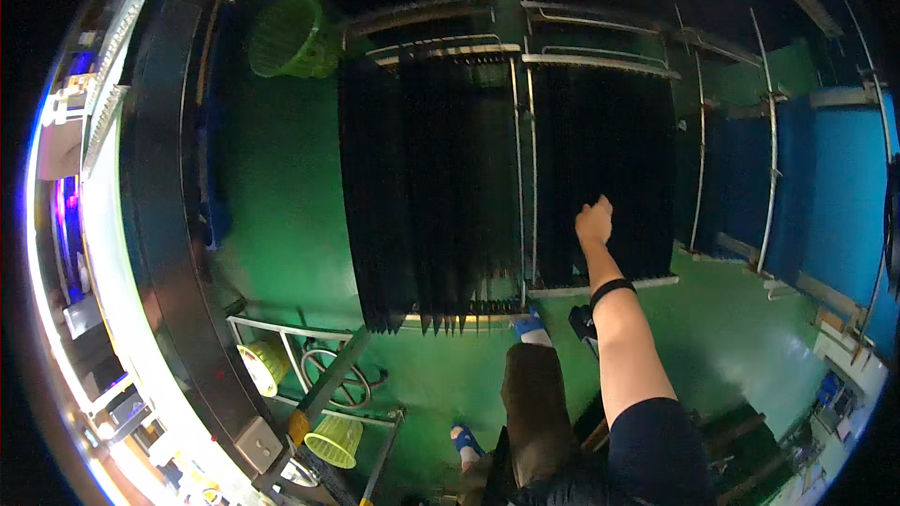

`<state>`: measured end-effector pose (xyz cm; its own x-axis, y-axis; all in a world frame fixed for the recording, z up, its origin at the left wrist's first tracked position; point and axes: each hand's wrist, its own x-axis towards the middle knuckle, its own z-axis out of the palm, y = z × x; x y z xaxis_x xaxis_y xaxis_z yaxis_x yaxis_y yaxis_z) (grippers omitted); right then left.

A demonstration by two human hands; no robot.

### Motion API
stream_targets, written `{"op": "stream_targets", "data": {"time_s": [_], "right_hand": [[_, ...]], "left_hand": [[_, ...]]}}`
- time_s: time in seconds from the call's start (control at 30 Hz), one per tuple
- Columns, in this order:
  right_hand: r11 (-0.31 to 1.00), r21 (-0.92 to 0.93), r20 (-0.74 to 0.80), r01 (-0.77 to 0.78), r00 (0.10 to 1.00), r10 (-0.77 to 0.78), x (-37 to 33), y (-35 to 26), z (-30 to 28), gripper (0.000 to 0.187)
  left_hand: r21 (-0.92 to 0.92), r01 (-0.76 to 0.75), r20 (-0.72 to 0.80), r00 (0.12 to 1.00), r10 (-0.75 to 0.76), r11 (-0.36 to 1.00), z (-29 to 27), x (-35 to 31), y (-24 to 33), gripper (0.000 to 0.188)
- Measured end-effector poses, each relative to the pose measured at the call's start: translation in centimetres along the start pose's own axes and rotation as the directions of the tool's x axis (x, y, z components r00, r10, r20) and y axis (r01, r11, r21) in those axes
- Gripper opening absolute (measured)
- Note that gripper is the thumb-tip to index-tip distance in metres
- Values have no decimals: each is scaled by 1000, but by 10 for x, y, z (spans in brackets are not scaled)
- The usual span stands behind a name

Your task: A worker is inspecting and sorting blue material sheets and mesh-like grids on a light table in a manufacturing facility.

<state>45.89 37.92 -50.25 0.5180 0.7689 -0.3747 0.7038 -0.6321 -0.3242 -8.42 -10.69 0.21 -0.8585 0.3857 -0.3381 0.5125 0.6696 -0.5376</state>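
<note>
While my right hand (594, 222) curls above dark panels (605, 141), grip unclear, left hand out of view, the near rack (647, 283) looks filled, though what remains I cannot tell.

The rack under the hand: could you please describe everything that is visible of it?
The rack looks like a metal frame: a pale bar crosses its far end, another pale bar its near end, and a thin light rod runs along its left side. Between them is a broad, nearly black load, too dark to tell its pieces or material. It is just right of a similar rack, above the green floor. The right hand is over it; whether they touch is unclear.
</note>
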Motion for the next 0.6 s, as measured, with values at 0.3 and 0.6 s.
{"op": "stream_targets", "data": {"time_s": [0.3,0.6], "right_hand": [[928,-240,206,284,949,-237,57,35,-30,20],[787,-22,121,616,783,-610,-20,-43,-218,21]], "left_hand": [[-31,-59,-77,995,56,998,15,1,12,39],[-213,64,-188,976,-105,975,74,16,-26,51]]}}
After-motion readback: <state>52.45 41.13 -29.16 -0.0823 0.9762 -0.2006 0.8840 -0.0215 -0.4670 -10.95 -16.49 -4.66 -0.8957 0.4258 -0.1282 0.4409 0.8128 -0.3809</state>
